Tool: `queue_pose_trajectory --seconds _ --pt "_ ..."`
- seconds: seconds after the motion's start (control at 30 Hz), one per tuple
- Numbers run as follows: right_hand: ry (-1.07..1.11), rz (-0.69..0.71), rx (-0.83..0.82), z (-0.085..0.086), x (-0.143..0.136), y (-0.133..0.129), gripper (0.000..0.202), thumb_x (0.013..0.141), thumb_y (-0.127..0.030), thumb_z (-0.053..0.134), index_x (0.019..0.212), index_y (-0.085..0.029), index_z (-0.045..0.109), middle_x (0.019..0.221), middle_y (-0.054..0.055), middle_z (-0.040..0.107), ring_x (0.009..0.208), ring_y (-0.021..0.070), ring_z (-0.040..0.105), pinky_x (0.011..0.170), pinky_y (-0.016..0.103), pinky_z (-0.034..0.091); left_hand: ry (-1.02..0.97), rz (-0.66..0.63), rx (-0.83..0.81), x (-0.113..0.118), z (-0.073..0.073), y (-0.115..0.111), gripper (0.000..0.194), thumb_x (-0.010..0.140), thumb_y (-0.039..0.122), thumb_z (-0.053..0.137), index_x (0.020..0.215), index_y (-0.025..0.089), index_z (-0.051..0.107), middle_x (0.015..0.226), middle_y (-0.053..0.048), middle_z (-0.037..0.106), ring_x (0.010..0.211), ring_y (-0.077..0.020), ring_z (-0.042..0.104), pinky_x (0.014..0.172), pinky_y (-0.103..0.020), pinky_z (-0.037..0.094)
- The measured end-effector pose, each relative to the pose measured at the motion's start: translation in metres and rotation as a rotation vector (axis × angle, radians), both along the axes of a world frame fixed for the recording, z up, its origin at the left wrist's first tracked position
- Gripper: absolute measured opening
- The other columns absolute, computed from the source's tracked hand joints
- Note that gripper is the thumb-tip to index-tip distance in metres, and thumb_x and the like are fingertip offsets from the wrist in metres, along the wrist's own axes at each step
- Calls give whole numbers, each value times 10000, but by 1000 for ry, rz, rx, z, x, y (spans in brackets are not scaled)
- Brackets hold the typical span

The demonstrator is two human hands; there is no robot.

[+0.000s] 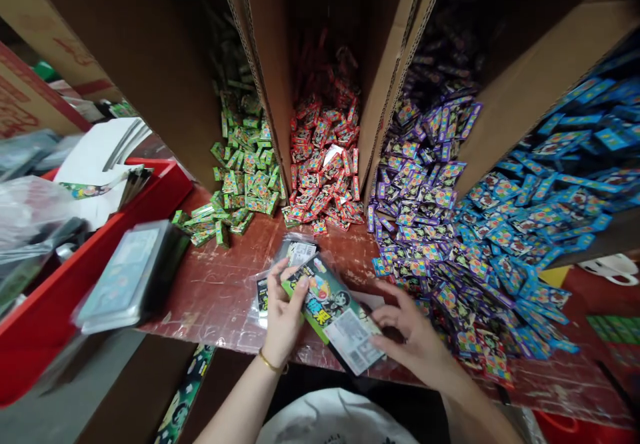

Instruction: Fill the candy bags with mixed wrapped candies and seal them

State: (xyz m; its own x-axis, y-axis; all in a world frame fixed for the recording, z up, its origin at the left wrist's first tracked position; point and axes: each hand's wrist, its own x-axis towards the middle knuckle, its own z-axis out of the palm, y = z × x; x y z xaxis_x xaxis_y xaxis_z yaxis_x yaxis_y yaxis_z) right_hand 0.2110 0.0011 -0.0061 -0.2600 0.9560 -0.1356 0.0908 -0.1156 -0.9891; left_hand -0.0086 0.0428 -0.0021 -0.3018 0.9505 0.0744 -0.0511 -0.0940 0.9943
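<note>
A flat printed packet [329,305] with a black and green front and a pale panel at its lower end is tilted over the table's near edge. My left hand [284,311] grips its upper left side, thumb on the front and fingers partly hidden. My right hand [413,334] is at the packet's lower right edge, fingers apart and curved. Its thumb is by the pale panel; whether it presses there I cannot tell. Under and behind the packet lie clear plastic bags [263,294] with dark printed inserts.
Cardboard bins hold heaps of small green boxes [247,181], red boxes [320,191], purple boxes [415,184] and blue boxes [525,211]. Purple and blue ones spill onto the red table [215,297]. Left are a stack of clear sleeves [125,277] and a red tray [160,194]. White scissors handles [613,267] lie right.
</note>
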Motion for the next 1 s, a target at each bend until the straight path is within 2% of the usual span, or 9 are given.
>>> queue_pose_trajectory --seconds 0.07,0.13,0.23,0.3,0.4,0.53,0.63,0.8,1.0 --pt "-157 -123 145 22 7 -6 673 749 -259 655 1338 -287 330 903 67 658 833 234 646 808 407 493 329 17 158 0 20 -5 714 651 419 740 1250 241 395 1299 -133 460 1230 -303 429 1034 -466 316" --pt "-231 -191 243 47 8 -4 681 722 -235 687 1318 -308 367 915 71 670 868 250 647 845 415 484 621 -119 275 5 39 -11 750 533 403 822 1197 253 507 1329 -122 449 1281 -357 347 1088 -526 178" --pt "-122 -178 225 71 4 10 758 691 -257 725 1333 -308 325 855 35 689 769 230 666 727 380 527 689 -642 213 18 48 -21 419 654 392 749 1036 268 631 958 -79 661 925 -295 610 980 -486 366" --pt "-43 -222 172 71 4 20 750 717 -301 701 1348 -283 296 824 25 692 683 207 665 623 337 529 542 -780 80 26 38 -27 333 747 373 667 1054 256 611 817 -56 669 742 -238 626 804 -387 485" --pt "-90 -347 127 49 9 26 616 762 -338 648 1306 -230 379 712 7 677 621 181 645 581 298 506 267 -706 -65 31 12 -38 562 796 347 613 1305 245 400 1025 -98 642 837 -235 618 652 -299 509" --pt "-3 -298 -11 16 7 22 537 767 -347 648 1244 -184 462 562 -34 610 576 156 611 568 265 485 176 -733 -45 32 -11 -50 617 831 284 570 1359 259 253 1272 -115 494 1050 -238 545 734 -290 505" --pt "108 -324 -10 3 -5 15 552 780 -350 640 1265 -180 440 626 -11 646 600 159 626 609 291 510 171 -702 -27 33 -17 -49 398 831 248 580 1173 256 376 1090 -57 551 1000 -196 539 824 -293 458" --pt "53 -755 399 -26 -37 -11 503 784 -246 645 1225 -220 404 977 78 659 893 195 646 834 381 517 35 -502 -135 32 -28 -39 223 840 283 575 973 239 402 826 20 518 760 -132 527 675 -234 437" --pt "157 -504 263 -45 -58 -18 372 840 -211 574 1174 -216 411 961 81 671 899 194 658 786 343 554 -113 -347 -39 33 -34 -30 222 782 245 649 823 208 434 880 -13 616 887 -157 580 820 -284 424"
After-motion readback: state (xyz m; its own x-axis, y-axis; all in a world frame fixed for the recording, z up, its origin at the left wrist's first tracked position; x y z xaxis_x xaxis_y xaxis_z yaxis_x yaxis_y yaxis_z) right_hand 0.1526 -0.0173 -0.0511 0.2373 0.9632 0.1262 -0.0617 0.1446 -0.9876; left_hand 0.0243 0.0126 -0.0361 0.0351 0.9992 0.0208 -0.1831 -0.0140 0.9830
